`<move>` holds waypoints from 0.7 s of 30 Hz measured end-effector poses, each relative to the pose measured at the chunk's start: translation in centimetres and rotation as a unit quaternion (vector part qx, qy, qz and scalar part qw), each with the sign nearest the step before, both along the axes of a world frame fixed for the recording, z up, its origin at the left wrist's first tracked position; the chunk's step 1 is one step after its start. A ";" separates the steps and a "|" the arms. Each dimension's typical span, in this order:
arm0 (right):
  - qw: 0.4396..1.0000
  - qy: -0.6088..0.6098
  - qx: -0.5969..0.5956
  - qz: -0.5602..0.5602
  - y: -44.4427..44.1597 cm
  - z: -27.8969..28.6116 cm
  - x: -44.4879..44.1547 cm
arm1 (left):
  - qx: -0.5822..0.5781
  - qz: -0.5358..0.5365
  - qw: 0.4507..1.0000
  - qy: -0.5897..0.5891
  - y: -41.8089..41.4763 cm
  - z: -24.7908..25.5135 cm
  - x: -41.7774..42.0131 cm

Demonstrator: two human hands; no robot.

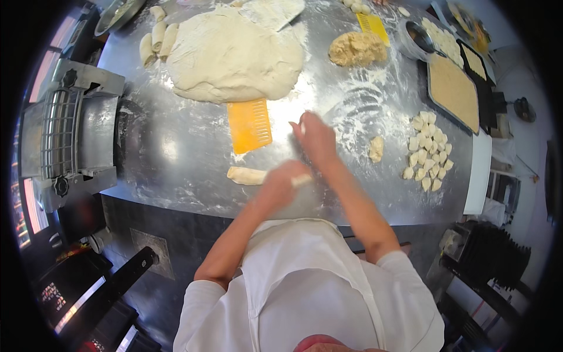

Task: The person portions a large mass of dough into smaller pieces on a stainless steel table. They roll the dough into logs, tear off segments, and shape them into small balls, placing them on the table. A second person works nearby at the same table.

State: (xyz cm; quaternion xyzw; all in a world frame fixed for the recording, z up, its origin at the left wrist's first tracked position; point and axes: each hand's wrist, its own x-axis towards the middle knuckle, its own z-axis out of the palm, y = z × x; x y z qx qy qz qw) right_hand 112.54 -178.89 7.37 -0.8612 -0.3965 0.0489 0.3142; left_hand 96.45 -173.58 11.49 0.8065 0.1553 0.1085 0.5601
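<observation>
A pale dough roll (245, 176) runs along the front of the steel table. My left hand (281, 182) is wrapped around its right part, and a short end pokes out past the fingers. Just beyond and to the right, my right hand (317, 138) is blurred, its fingers curled; whether it pinches anything is hidden. An orange plastic dough scraper (249, 126) lies ahead of the roll, touching a large floured dough slab (233, 57). To the right sits a small dough lump (376, 148), and farther right several cut dough pieces (429, 149) are spread in a group.
A dough sheeter (61, 132) with a guarded roller stands at the left edge. Several rolled dough lengths (158, 37) lie at the far left. A rough yellowish dough mass (358, 48) rests near a yellow scraper (373, 27). Filled trays (453, 92) and a container (415, 39) line the right.
</observation>
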 end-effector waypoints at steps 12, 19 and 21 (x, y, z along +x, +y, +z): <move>0.995 -0.008 0.100 0.026 -0.1 -2.6 5.3 | -0.522 0.201 0.827 -0.048 1.7 -3.8 -1.8; 0.923 0.360 -0.037 0.126 -3.9 6.0 -2.7 | -0.688 0.126 0.703 -0.130 2.1 -2.9 -0.8; 0.954 0.257 -0.017 0.156 -4.5 4.6 -4.9 | -0.642 0.058 0.763 -0.050 2.1 -1.6 -0.8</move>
